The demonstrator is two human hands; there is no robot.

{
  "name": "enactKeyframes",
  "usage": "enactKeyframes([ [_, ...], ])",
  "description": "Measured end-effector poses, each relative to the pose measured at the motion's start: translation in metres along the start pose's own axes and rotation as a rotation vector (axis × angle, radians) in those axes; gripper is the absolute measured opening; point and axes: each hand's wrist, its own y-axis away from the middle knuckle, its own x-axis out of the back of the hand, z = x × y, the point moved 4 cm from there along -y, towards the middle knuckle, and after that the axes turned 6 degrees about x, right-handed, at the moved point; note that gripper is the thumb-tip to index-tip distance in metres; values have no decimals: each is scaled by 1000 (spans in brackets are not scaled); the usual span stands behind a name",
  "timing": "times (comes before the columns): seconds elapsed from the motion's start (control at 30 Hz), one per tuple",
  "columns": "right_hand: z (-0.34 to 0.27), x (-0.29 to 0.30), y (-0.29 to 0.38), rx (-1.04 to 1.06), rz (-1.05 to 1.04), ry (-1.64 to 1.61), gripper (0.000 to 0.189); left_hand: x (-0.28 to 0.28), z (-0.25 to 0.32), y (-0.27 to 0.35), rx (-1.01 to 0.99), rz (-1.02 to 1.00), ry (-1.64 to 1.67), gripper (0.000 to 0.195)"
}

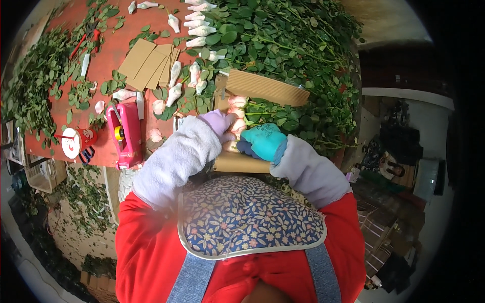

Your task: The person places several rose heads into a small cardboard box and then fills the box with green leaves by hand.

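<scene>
My left hand, in a lavender glove, rests against the left side of a row of pale pink roses. Its fingertips touch the blooms, and their full grip is hidden. From the right, my right hand in a teal and dark blue glove curls round the stem side of the nearest rose. The roses lie on brown cardboard, heads to the left and leafy stems to the right. A corrugated cardboard flap stands tilted beyond them.
Rose stems are heaped at the back right, with several net-sleeved buds along their left side. On the red table are cardboard pieces, a pink tape dispenser, a red cup and red-handled pruning shears. Leaves pile left.
</scene>
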Motion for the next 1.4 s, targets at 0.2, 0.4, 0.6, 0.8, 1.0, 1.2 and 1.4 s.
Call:
enactKeyframes([
  [0.2,3,1,5,-33,5,-112,22,12,-41,25,61,218,179,36],
  [0.4,-4,23,15,158,108,-81,14,0,-35,54,-144,331,403,24],
  [0.6,-5,51,19,76,212,122,11,6,-10,62,-207,369,200,19],
  [0.8,7,25,-1,-46,-108,421,16,4,21,45,-495,100,222,23],
  [1.0,15,12,-14,29,-39,376,16,8,28,48,-463,126,236,20],
  [1.2,22,3,-17,24,12,368,17,-3,19,45,-410,131,131,19],
  [1.4,22,14,-12,-11,-31,245,19,-14,10,36,-413,33,236,19],
])
